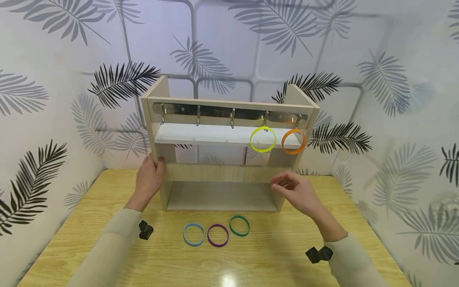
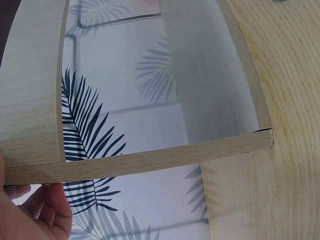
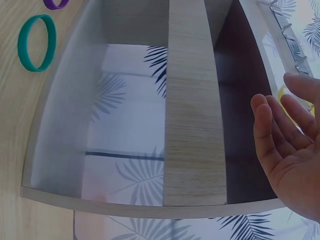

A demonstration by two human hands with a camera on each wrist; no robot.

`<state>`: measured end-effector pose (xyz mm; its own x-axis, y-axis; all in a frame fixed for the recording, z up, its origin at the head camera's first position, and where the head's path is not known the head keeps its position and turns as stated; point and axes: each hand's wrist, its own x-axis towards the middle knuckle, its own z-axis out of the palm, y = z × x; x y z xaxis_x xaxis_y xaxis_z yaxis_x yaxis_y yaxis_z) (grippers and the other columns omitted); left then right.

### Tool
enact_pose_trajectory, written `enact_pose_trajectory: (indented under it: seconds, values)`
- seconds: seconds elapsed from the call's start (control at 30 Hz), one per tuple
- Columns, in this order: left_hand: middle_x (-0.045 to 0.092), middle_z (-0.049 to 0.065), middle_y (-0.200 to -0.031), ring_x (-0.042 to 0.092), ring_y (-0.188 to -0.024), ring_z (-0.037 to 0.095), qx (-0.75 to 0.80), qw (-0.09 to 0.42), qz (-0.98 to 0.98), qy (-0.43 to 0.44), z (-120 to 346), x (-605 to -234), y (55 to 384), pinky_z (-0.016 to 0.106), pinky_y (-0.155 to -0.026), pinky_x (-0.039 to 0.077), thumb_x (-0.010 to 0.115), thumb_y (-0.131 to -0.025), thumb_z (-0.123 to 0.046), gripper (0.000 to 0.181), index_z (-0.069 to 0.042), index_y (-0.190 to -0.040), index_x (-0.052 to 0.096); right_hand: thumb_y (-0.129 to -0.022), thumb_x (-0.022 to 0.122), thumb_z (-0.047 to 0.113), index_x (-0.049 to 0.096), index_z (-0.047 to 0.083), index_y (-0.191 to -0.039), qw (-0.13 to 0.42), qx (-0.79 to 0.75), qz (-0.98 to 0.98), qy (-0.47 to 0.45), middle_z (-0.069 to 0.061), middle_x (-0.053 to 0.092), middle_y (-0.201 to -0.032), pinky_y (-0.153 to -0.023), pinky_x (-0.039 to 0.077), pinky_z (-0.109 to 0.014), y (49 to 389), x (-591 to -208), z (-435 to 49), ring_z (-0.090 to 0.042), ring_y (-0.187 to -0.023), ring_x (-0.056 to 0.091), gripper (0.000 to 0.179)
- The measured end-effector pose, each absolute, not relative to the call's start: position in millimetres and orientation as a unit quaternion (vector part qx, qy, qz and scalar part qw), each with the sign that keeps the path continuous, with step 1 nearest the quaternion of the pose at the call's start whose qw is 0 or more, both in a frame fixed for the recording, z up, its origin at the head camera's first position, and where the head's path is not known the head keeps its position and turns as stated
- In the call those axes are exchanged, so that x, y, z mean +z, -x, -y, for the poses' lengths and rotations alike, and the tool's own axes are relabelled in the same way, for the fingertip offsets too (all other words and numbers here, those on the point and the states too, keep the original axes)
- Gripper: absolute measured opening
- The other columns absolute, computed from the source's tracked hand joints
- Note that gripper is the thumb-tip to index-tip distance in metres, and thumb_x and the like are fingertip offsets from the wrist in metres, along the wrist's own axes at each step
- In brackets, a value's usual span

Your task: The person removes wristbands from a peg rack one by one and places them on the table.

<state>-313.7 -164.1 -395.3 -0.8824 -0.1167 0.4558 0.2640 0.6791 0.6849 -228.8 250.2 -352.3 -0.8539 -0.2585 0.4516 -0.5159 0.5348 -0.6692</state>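
A pale wooden shelf (image 1: 222, 174) stands on the table with a metal rail of hooks (image 1: 215, 115) along its upper front. A yellow silicone wristband (image 1: 263, 151) hangs on the hook second from the right, and an orange wristband (image 1: 292, 152) on the rightmost one. My left hand (image 1: 148, 178) grips the shelf's left side panel (image 2: 150, 162). Held in front of the right side panel, my right hand (image 1: 295, 193) has loosely bent fingers and nothing in them; its palm shows in the right wrist view. Below the shelf lie a light blue wristband (image 1: 194, 244), a purple one (image 1: 218, 245) and a green one (image 3: 21, 45).
The wood-grain table (image 1: 172, 267) extends around the shelf to walls on the left, back and right. Leaf-patterned wallpaper (image 1: 222, 52) covers these walls and shows through the shelf's open back. Three hooks on the left carry no bands.
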Motion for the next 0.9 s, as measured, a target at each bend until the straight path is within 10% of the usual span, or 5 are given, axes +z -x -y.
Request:
enact_pose_trajectory:
  seconds: [0.9]
  values:
    - [0.052, 0.025, -0.101, 0.055, -0.084, 0.039, -0.401, 0.244, 0.881, 0.053, 165, -396, 313, 0.052, -0.070, 0.045, 0.030, -0.101, -0.033, 0.052, 0.009, -0.131, 0.043, -0.086, 0.063, -0.003, 0.063, -0.009, -0.103, 0.255, 0.452, 0.822, -0.232, -0.021, 0.065, -0.095, -0.059, 0.049, -0.018, 236, -271, -232, -0.003, -0.067, 0.062, 0.018]
